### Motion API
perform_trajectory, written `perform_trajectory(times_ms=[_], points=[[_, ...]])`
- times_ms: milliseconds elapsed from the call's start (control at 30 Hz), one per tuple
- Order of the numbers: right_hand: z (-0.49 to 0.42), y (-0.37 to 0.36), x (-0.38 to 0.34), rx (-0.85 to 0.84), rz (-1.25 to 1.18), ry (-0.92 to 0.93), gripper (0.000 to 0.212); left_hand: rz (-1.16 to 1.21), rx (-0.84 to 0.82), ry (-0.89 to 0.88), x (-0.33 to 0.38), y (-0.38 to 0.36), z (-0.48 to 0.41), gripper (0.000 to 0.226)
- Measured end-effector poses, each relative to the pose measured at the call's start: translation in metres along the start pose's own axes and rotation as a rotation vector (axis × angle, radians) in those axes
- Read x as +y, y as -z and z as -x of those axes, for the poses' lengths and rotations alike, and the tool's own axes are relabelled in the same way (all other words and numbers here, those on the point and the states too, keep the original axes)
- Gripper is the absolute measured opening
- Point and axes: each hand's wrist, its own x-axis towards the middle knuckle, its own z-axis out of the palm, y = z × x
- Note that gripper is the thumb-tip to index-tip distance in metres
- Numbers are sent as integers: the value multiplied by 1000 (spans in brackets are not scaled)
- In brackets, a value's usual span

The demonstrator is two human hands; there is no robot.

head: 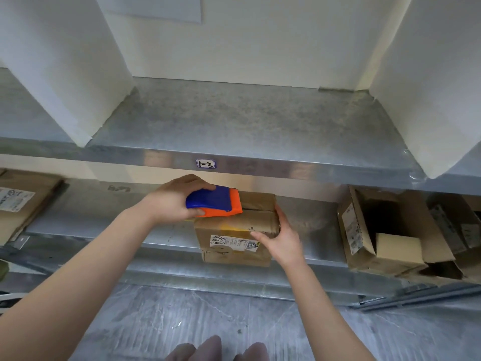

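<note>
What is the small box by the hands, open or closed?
Closed: the box has its top flaps lying flat. The left hand holds a tape dispenser on top; the right hand grips its side.

An open cardboard carton lies tipped on the lower metal shelf; a labelled box sits far left.
</note>
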Motion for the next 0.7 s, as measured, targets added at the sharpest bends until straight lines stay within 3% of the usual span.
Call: perform_trajectory(times_ms=[233,400,600,700], points=[[4,-4,-6,23,-83,-52,98,14,-12,6,-17,8,3,72],[8,-5,-9,20,-72,-74,90,40,-8,-34,-40,23,13,63],[3,-12,-17,-6,-174,-115,96,60,-36,-22,-66,12,24,65],[4,-22,-21,89,-171,-127,94,67,-6,-9,-70,7,22,65]])
